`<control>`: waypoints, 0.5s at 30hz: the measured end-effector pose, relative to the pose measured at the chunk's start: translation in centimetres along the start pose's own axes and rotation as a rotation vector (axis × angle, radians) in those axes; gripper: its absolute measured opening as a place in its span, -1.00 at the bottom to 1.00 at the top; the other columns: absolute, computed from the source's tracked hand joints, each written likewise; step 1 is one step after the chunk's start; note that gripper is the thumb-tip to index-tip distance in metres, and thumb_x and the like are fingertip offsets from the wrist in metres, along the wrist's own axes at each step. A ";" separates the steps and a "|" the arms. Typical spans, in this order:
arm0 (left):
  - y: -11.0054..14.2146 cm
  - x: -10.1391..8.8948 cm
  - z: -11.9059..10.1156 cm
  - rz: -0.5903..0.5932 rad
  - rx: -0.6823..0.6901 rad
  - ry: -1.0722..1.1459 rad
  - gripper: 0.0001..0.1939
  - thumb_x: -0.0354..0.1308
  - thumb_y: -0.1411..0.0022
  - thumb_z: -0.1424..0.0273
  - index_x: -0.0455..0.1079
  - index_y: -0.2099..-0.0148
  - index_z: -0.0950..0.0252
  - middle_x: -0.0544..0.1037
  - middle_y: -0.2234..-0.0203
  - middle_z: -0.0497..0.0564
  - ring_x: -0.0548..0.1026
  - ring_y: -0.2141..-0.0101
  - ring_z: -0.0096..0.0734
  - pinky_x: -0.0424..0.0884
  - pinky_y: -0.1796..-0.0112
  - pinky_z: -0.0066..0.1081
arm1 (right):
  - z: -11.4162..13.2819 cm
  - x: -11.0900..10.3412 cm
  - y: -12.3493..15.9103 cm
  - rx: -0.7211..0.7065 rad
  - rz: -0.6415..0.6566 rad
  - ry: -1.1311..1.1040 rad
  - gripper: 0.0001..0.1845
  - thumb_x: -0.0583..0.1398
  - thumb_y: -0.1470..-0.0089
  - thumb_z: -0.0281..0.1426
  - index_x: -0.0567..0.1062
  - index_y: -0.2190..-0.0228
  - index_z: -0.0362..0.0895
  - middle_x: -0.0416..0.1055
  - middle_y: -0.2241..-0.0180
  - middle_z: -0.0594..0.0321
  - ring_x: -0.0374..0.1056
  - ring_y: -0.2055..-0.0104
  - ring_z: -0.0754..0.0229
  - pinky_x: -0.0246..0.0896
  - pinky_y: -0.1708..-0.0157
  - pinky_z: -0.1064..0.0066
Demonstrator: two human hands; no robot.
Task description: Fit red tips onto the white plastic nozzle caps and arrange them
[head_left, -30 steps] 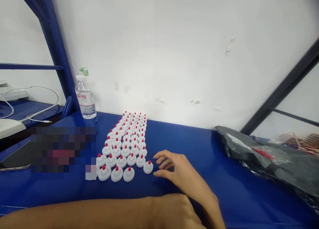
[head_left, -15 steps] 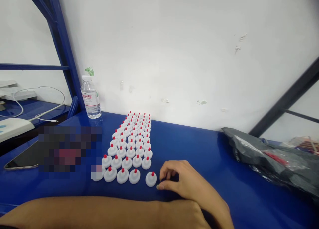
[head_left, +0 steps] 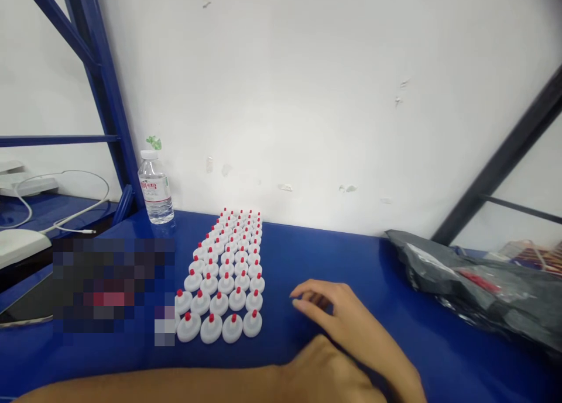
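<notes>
The white caps [head_left: 226, 284] stand in rows, red tips [head_left: 254, 313] up, on the blue tabletop [head_left: 316, 251], toward nine o'clock from the right hand [head_left: 345, 312]. The right hand's grip is loose and empty, with a gap between thumb and fingers. It is apart from the corner cap [head_left: 252, 327], the nearest one. The left hand [head_left: 327, 368] is at six o'clock from the right one. Its fingers are hidden, so I can't tell what its grip is doing.

The caps are so close together that one bump could push a whole row crooked. The right hand could do that by swinging too fast toward nine o'clock. The left arm [head_left: 175, 383] may be the bigger worry. It is near the front row, on the six o'clock side, and could knock those caps if it slid toward twelve. The left hand also overlaps the right arm in this view, so one could jog the other. The tabletop looks shiny, so caps may slip easily. The water bottle [head_left: 158, 199], between ten and eleven o'clock from the caps, seems safer.
</notes>
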State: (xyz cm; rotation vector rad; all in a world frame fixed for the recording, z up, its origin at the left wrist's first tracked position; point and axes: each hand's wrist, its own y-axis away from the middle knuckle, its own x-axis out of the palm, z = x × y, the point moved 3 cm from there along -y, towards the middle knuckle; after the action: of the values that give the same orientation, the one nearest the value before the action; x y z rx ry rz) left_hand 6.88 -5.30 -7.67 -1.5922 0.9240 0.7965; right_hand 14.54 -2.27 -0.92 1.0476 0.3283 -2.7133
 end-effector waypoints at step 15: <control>0.0 -3.8 3.9 -0.050 -0.623 -0.097 -0.67 0.01 -0.29 0.43 0.44 -0.05 0.28 0.43 -0.01 0.19 0.38 -0.04 -0.04 0.30 -0.14 0.03 | -5.7 -3.9 0.6 0.076 -0.183 0.241 -0.71 0.09 -0.30 -0.17 0.56 0.23 -0.01 0.61 0.23 0.20 0.52 0.20 0.04 0.31 0.15 0.29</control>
State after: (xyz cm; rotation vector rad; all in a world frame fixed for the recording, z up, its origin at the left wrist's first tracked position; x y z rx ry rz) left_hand 5.00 -0.90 -5.14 -2.0747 0.5865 1.1910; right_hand 21.12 -0.72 -2.50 1.4366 0.3804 -2.7786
